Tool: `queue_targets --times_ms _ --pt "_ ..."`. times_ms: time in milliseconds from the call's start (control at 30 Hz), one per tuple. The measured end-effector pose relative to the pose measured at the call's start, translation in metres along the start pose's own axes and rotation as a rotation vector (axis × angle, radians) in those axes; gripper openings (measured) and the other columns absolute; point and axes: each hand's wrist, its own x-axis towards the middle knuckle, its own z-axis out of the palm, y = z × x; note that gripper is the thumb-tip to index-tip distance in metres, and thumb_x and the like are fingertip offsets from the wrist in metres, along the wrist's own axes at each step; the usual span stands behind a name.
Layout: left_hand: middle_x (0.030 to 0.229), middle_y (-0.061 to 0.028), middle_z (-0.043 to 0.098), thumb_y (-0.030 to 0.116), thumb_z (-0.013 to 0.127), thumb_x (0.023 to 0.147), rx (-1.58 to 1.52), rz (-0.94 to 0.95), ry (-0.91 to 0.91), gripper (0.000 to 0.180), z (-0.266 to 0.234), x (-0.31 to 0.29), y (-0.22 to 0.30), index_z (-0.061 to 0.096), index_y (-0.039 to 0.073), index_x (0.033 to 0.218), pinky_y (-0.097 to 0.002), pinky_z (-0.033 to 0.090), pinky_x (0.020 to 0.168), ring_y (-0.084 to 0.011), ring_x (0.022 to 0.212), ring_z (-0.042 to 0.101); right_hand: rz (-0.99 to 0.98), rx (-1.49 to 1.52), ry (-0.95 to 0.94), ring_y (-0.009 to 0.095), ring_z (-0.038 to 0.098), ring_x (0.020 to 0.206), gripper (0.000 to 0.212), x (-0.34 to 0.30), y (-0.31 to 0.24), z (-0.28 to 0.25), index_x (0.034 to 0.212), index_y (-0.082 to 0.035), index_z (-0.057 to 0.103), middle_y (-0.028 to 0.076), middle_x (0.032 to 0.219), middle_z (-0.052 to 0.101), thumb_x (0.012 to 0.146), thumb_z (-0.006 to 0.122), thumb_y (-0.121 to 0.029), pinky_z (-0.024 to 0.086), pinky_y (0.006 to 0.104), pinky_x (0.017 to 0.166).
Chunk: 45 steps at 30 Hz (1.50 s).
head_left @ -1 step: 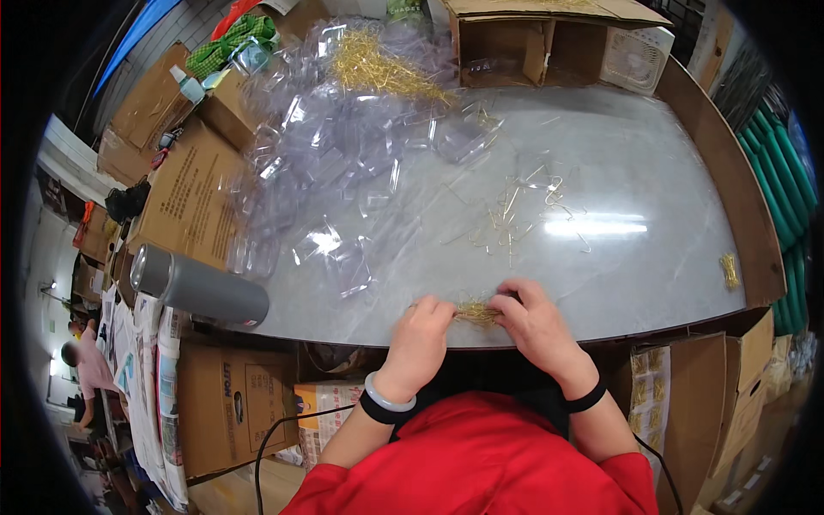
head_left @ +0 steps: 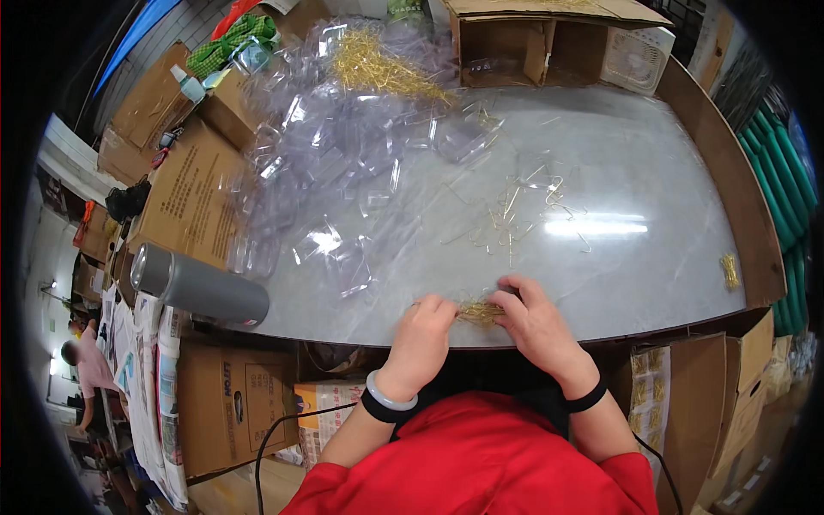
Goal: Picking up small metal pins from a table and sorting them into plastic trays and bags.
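Observation:
A bundle of thin gold wire hooks lies sideways at the table's near edge, between my two hands. My left hand pinches its left end with curled fingers. At the other end, my right hand has thumb and fingers closed on the wires, the index finger arched above. Several loose gold hooks are scattered on the grey tabletop beyond my hands. A larger heap of gold hooks rests on the clear plastic pieces at the back. Another small gold bundle lies by the right edge.
Clear plastic packaging covers the table's left half. A grey bottle lies on its side at the left, beside a cardboard box. An open divided carton and a white fan stand at the back. A cardboard wall lines the right side.
My left hand and the bundle have shifted very slightly to the right. The right index finger has risen a little. Everything else on the table stays in place.

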Motion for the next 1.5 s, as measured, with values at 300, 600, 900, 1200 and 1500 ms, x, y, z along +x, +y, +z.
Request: queue_targets --times_ms 300,600,900,1200,1500 --pt "0.115 -0.0192 0.062 -0.004 0.065 0.086 -0.288 0.025 0.050 0.027 -0.002 0.014 0.011 0.064 0.000 0.113 -0.0404 0.053 0.085 -0.0386 0.101 0.062 -0.087 -0.031 -0.015 0.038 0.051 0.129 0.038 0.002 0.004 -0.003 0.123 0.001 0.056 0.017 0.132 0.056 0.086 0.060 0.003 0.043 0.0457 0.110" --pt "0.115 -0.0194 0.061 0.001 0.071 0.083 -0.046 0.001 0.012 0.035 0.005 0.013 0.010 0.062 0.001 0.117 -0.0442 0.050 0.090 -0.0399 0.102 0.061 -0.104 -0.108 0.011 0.038 0.052 0.129 0.043 0.003 0.001 -0.002 0.129 0.001 0.056 0.018 0.134 0.056 0.086 0.058 0.004 0.044 0.0447 0.110" --pt "0.105 -0.0178 0.064 0.000 0.069 0.087 -0.120 -0.141 0.013 0.025 0.014 0.006 0.028 0.063 -0.002 0.111 -0.0398 0.055 0.078 -0.0312 0.090 0.068 -0.086 -0.005 -0.005 0.039 0.054 0.122 0.036 0.005 0.005 -0.002 0.123 0.002 0.055 0.019 0.124 0.056 0.087 0.060 0.002 0.044 0.0451 0.108" --pt "0.124 -0.0201 0.059 -0.006 0.052 0.097 -0.271 -0.123 0.175 0.030 0.009 0.003 0.005 0.057 -0.005 0.127 -0.0359 0.055 0.094 -0.0296 0.111 0.066 -0.072 -0.006 0.015 0.038 0.051 0.129 0.044 0.005 -0.006 -0.010 0.127 0.002 0.055 0.018 0.131 0.055 0.087 0.071 -0.008 0.042 0.0449 0.112" --pt "0.137 -0.0214 0.052 -0.006 0.053 0.095 -0.560 -0.144 0.019 0.045 0.022 -0.005 0.023 0.048 -0.004 0.140 -0.0401 0.049 0.105 -0.0342 0.126 0.057 -0.110 -0.041 -0.016 0.038 0.050 0.131 0.048 0.003 0.006 -0.006 0.128 0.002 0.056 0.017 0.131 0.057 0.084 0.073 -0.005 0.042 0.0454 0.113"
